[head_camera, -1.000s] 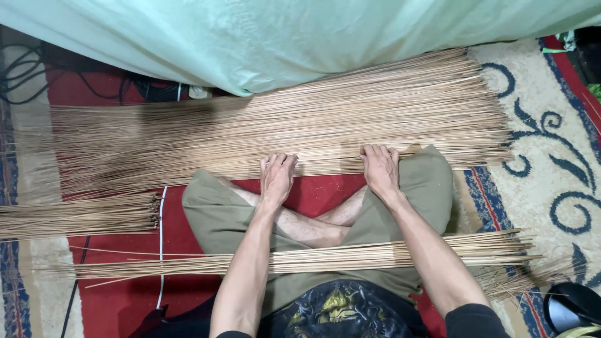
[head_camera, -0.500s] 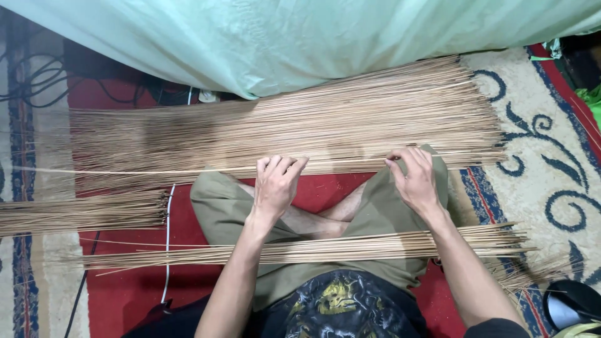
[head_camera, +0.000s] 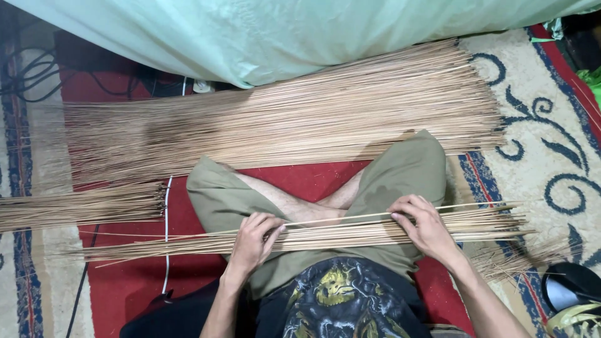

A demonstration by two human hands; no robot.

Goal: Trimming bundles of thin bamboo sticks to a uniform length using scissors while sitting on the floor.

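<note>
Head view shows me a single thin stick (head_camera: 350, 217) lying across the lap, just above and along the bundle of sticks (head_camera: 325, 238) that rests over both thighs; its near ends sit between my two hands. My left hand (head_camera: 252, 241) curls over the left part of that lap bundle, fingers bent and pressed onto the sticks, the thumb side toward the single stick, though I cannot tell whether it truly pinches it. My right hand (head_camera: 426, 224) lies on the right part of the bundle, fingertips drawn together on the single stick where it lifts a little clear of the rest. Both sit on olive shorts (head_camera: 400, 172) over crossed bare legs, with a dark printed shirt (head_camera: 335, 300) at the lower edge. Beyond the knees a wide, flat spread of long sticks (head_camera: 294, 122) runs across the floor from left to right, well apart from the hands. A smaller tied bundle (head_camera: 81, 206) lies to the left. Under everything is a red mat (head_camera: 125, 288) and a cream rug with blue scrolls (head_camera: 551, 156); a pale green sheet (head_camera: 282, 31) hangs over the far side, dark cables (head_camera: 37, 69) at far left
</note>
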